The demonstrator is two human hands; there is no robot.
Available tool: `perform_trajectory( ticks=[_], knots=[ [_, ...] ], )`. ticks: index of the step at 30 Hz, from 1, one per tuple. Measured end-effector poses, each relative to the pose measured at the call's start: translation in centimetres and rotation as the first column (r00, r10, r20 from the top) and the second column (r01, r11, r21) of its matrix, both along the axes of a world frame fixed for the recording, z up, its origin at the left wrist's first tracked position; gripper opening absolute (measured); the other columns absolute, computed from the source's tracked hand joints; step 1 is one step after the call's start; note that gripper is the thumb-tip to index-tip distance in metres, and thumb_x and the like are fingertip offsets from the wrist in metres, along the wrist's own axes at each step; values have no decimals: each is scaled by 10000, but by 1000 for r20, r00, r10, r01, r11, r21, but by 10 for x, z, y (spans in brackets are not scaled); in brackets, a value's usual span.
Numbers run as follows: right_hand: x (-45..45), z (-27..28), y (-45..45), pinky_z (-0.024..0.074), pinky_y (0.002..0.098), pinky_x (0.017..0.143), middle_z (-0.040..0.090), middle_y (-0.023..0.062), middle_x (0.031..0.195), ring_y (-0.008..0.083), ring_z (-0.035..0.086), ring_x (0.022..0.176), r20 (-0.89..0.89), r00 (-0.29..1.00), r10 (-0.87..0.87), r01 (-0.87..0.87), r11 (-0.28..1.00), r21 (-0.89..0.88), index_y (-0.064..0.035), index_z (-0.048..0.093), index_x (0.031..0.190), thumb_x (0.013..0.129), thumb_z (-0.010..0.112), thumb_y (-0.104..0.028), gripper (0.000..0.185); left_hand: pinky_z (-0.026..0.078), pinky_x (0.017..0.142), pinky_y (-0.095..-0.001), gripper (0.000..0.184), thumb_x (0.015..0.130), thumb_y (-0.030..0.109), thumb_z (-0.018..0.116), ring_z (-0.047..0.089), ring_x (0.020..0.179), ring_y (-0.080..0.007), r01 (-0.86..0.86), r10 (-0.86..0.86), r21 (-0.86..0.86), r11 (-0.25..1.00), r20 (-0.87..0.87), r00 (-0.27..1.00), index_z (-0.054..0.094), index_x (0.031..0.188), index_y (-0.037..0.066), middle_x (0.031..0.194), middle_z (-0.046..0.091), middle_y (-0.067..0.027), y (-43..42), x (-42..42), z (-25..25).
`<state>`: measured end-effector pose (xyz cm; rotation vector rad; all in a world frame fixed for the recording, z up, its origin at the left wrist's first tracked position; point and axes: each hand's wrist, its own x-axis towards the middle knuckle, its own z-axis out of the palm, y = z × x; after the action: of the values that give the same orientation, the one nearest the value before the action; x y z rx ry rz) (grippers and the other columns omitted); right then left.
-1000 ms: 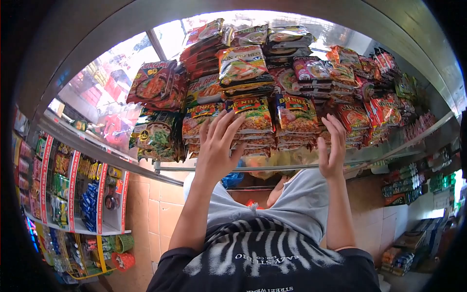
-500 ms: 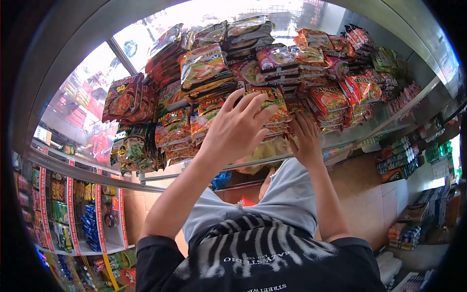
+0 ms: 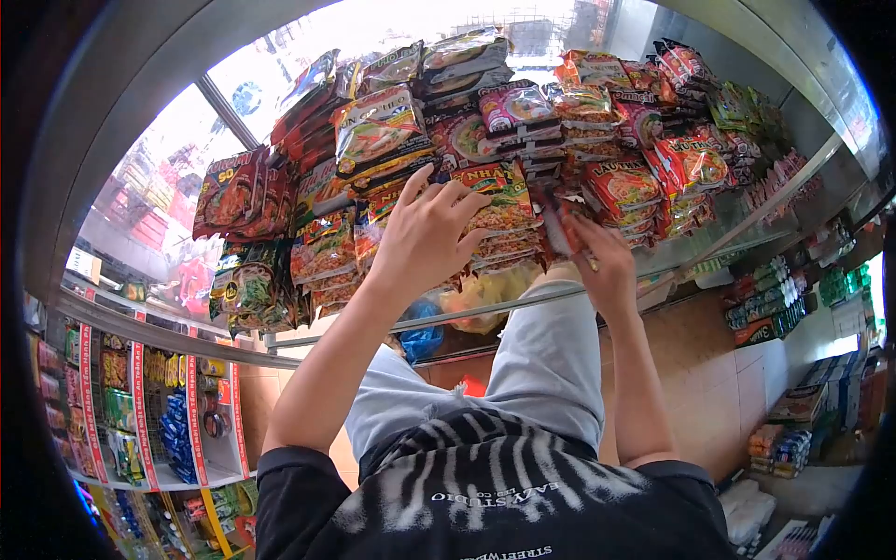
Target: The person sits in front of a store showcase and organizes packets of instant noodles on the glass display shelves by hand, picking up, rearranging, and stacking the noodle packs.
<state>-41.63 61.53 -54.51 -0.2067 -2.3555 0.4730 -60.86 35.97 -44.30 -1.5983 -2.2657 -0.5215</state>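
Stacks of instant noodle packets fill the glass case. My left hand (image 3: 425, 233), fingers spread, rests over the front stacks, near a yellow-and-green noodle packet (image 3: 495, 194). To its right my right hand (image 3: 597, 257) has its fingers curled round the edge of a red and clear packet (image 3: 563, 229), in the gap beside the front stack. Red noodle packets (image 3: 623, 189) lie just right of that hand. A white-and-yellow packet (image 3: 378, 131) tops the stack behind my left hand.
The case's metal front rail (image 3: 523, 303) runs below my hands. Shelves with red-and-white edging (image 3: 191, 401) hold snacks at the left. Blue and yellow bags (image 3: 420, 331) lie under the case. More goods (image 3: 779, 448) stand at the lower right.
Since a second ago, both hands have shifted relative to the stacks, and the view has turned. My right hand has reached into the gap and now has a red and clear packet at its fingers.
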Motion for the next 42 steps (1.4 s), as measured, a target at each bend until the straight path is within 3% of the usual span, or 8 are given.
perform_trajectory(
  ticks=[4,8,11,14,18,25,33,42],
  knots=[
    [-8,32,-10,570,444,1020,800,189,1292,332,751,1135,-22,984,-175,151,901,-407,-38,757,1416,981,846,-122,451,366,1319,-554,403,1014,316,785,717,1240,-294,-30,30,53,998,-7,1000,740,1380,153,1271,746,-83,-4,5,-12],
    [-41,74,-41,553,431,1037,785,79,1361,300,704,1200,-360,933,10,-11,1000,-1,-100,751,1471,967,839,-105,512,360,1318,-567,421,1015,311,772,700,1294,-291,-40,38,100,994,20,999,726,1401,147,1326,744,-93,-1,8,-21],
    [-61,96,-67,476,466,1098,752,59,1440,281,684,1221,-219,972,81,-21,965,263,-138,753,1482,928,841,-133,561,359,1322,-573,349,998,280,767,602,1423,-274,-21,51,206,978,-144,988,755,1301,107,1374,706,-83,-5,13,-23],
    [-87,92,-85,427,430,1079,762,28,1391,236,677,1183,-46,989,140,-118,941,316,-166,757,1467,912,862,-192,565,484,1155,-506,211,904,230,850,673,1201,-259,159,-54,378,912,-273,961,736,1048,126,1123,702,-40,-26,5,-22],
    [-92,89,-97,400,467,1071,735,-6,1410,218,641,1243,-29,978,207,-185,923,337,-194,717,1506,907,860,-267,620,485,1075,-499,359,906,293,867,667,1181,-302,2,68,447,895,-141,988,706,1189,140,1155,688,-65,-35,3,-1],
    [-68,70,-80,370,594,1282,361,289,1755,486,418,1588,-156,982,104,-106,994,0,-119,469,1682,747,1003,-331,1097,427,1203,-532,537,982,371,809,629,1313,-341,-31,45,294,955,-39,998,640,1468,216,1350,664,-126,-18,1,-1],
    [-79,60,-54,449,488,1268,580,221,1616,449,475,1581,-21,946,325,-320,916,-241,-108,535,1618,824,888,23,879,372,1301,-550,549,894,379,909,488,1563,-354,-198,208,198,960,-32,978,657,1311,127,1606,598,-105,-21,2,-6],
    [-52,34,-45,462,461,1261,472,235,1728,365,557,1547,-145,944,297,-330,857,-396,-1,276,1758,894,947,-146,1103,378,1292,-539,660,968,333,832,596,1444,-338,-164,173,162,973,-43,984,625,1589,247,1474,700,-125,-23,4,-10]
  ],
)
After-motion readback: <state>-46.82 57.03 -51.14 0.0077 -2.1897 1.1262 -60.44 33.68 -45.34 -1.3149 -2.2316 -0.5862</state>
